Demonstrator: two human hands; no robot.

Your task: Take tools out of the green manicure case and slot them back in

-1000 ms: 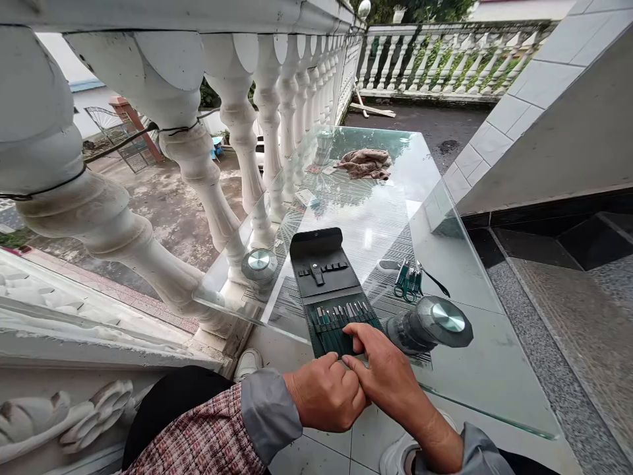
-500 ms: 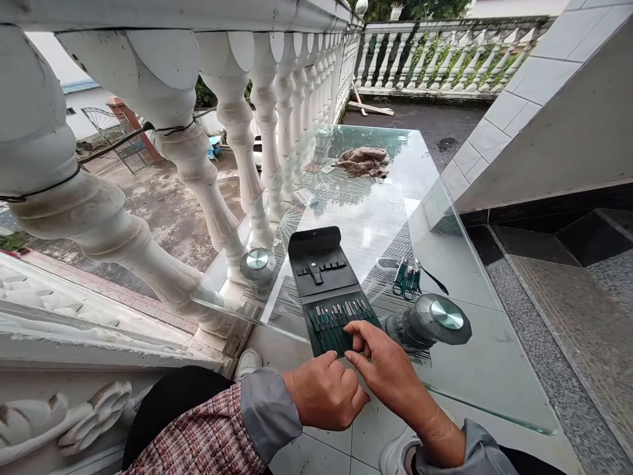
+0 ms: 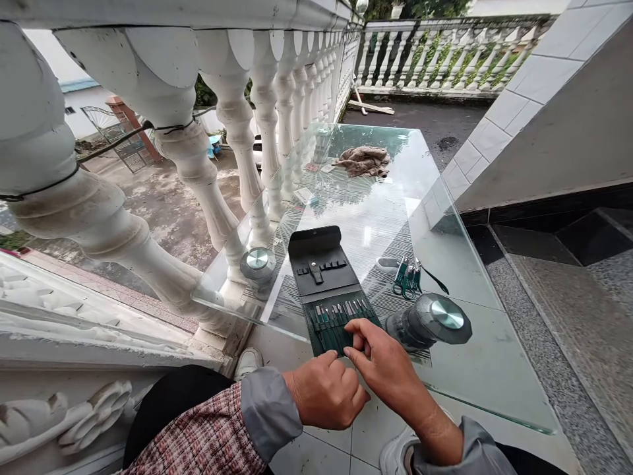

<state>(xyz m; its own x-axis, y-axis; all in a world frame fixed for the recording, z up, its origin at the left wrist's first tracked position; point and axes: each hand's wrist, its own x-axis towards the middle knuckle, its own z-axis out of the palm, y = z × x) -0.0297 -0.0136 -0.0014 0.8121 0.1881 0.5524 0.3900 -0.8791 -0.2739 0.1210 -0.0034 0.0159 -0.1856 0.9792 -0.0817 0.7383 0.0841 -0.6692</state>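
Note:
An unfolded black manicure case (image 3: 329,277) lies on the glass table, its flap to the far side. Slim metal tools with dark green handles (image 3: 336,326) sit in a row in its near half. My left hand (image 3: 326,390) is closed at the case's near edge, thumb on top and the other fingers curled. Just right of it, my right hand (image 3: 380,363) has thumb and forefinger bent together over the case's near right corner; whatever is between them is hidden. Green-handled nail clippers and small scissors (image 3: 408,280) lie to the right, with a dark curved-handled tool (image 3: 434,277) alongside.
The glass tabletop (image 3: 475,330) rests on round supports with metal caps (image 3: 446,311). A crumpled brown cloth (image 3: 363,161) and a small box (image 3: 305,196) lie farther back. White balusters (image 3: 237,119) line the left; steps (image 3: 568,277) rise on the right.
My right hand has shifted very slightly at the case's near edge. The left hand, the case and the tools look unchanged.

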